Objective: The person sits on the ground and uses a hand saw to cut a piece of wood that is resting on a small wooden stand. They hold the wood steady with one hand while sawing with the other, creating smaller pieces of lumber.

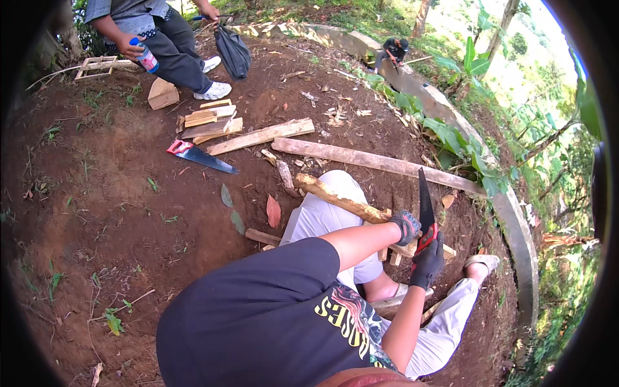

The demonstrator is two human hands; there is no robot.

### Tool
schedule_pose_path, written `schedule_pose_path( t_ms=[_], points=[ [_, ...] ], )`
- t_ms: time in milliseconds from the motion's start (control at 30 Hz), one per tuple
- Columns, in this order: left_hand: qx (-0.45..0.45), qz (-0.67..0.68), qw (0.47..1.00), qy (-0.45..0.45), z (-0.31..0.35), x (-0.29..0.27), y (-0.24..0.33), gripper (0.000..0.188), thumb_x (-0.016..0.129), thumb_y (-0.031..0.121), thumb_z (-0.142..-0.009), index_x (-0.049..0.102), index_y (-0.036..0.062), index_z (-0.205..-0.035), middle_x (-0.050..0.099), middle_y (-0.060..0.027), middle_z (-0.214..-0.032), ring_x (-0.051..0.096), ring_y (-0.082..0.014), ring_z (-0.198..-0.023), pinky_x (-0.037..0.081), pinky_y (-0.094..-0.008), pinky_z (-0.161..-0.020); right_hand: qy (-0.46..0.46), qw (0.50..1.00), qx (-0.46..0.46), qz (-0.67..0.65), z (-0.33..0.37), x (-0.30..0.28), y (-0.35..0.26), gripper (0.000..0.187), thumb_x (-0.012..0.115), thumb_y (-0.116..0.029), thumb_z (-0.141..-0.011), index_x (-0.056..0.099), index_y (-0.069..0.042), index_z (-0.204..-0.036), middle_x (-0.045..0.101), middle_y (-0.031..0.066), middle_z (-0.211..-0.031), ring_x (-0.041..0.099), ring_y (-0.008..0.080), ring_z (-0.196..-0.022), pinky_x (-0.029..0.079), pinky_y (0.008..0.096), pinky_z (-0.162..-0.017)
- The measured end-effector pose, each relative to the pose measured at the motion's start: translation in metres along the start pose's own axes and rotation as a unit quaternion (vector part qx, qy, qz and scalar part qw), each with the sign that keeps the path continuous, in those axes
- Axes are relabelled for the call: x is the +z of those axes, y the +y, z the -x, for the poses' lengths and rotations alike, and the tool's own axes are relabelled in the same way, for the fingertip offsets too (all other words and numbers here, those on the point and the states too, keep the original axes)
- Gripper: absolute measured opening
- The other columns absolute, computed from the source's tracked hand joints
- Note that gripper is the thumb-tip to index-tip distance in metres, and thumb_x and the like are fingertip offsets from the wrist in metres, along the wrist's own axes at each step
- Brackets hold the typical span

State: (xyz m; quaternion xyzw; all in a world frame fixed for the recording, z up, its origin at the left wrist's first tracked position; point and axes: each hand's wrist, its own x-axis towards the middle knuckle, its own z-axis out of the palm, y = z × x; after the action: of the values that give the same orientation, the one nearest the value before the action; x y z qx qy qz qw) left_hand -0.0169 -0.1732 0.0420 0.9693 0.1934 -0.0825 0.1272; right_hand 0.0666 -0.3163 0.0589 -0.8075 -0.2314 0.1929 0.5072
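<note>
My right hand (427,262), in a dark glove, grips the red handle of a handsaw (425,205), whose dark blade points up and away from me. Close beside it, my gloved left hand (406,227) is closed at the right end of a rough, peeled log (340,198). This log slants across my raised knee. Short wood offcuts (395,258) lie under and beside my hands, partly hidden by them. The blade stands raised, and I cannot tell whether it touches any wood.
A second red-handled handsaw (203,157) lies on the soil at left. Beyond it are stacked short boards (213,121) and long planks (380,160). A standing person (184,48) holds a bottle and a black bag. Another person (393,51) sits by the curved concrete edge (516,238).
</note>
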Motion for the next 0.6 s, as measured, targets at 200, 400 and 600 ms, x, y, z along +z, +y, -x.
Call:
schedule_pose_path(
  t_ms=[200, 400, 600],
  points=[
    [-0.027, 0.041, 0.995, -0.089, -0.001, -0.008, -0.005, 0.041, 0.067, 0.029, -0.093, 0.074, 0.0138, -0.131, 0.076, -0.0094, -0.131, 0.073, -0.026, -0.121, 0.056, -0.0437, -0.097, 0.017, 0.997, 0.073, -0.02, 0.113, -0.058, -0.018, 0.047, 0.051, -0.015, -0.107, 0.061, -0.001, -0.15, 0.067, 0.0187, -0.145, 0.066, 0.0249, -0.126, 0.048, 0.0365, -0.109],
    [-0.02, 0.027, 0.998, -0.061, 0.011, -0.016, 0.0, 0.036, 0.065, 0.027, -0.096, 0.075, 0.0132, -0.128, 0.077, -0.0087, -0.127, 0.074, -0.0268, -0.118, 0.056, -0.044, -0.095, 0.012, 0.998, 0.056, 0.026, 0.209, -0.152, -0.019, 0.049, 0.05, -0.014, -0.105, 0.058, 0.007, -0.149, 0.066, 0.0196, -0.146, 0.065, 0.0276, -0.129, 0.049, 0.0375, -0.108],
    [-0.011, 0.018, 0.999, -0.028, 0.001, 0.001, 0.003, 0.031, 0.061, 0.025, -0.098, 0.076, 0.0138, -0.122, 0.079, -0.009, -0.121, 0.075, -0.0266, -0.114, 0.056, -0.0433, -0.092, -0.027, 0.944, -0.181, 0.276, 0.129, -0.121, 0.033, 0.048, 0.05, -0.015, -0.107, 0.059, 0.001, -0.151, 0.067, 0.0156, -0.147, 0.066, 0.0245, -0.129, 0.05, 0.0359, -0.107]
  ],
)
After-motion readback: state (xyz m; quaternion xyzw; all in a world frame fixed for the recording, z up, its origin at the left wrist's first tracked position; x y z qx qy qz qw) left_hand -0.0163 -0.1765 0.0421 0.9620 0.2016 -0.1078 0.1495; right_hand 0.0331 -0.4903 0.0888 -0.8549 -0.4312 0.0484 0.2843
